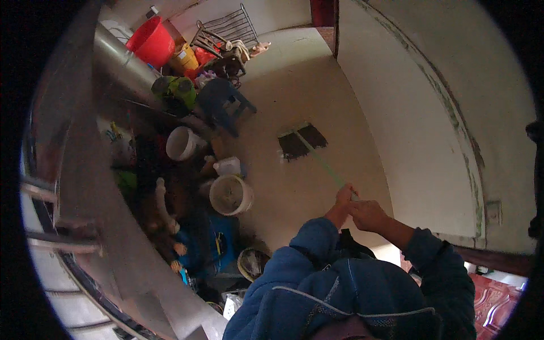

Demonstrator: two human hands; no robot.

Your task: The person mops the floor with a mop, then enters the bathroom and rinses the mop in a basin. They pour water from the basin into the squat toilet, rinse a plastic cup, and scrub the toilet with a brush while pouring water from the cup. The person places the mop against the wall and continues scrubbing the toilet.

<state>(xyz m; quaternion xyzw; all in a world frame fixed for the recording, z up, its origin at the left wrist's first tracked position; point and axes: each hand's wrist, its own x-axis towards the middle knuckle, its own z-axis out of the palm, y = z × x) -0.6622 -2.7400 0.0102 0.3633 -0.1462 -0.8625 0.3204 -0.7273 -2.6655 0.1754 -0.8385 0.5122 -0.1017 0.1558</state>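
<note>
A broom (304,140) with a pale green handle and wide dark bristles rests on the floor in front of me. Its handle runs back toward my body, where both hands hold it. My left hand (345,195) is wrapped round the upper part of the handle. Just behind it, close to the handle's end, my right hand (367,215) is closed on the same handle. A small pale bit (281,154) lies at the left edge of the bristles.
Along the left stand a white bucket (231,195), another white bucket (182,144), a white jug (228,166) and a blue plastic stool (224,102). Farther back are a red tub (151,43) and a metal rack (238,27). A white wall (413,124) bounds the right.
</note>
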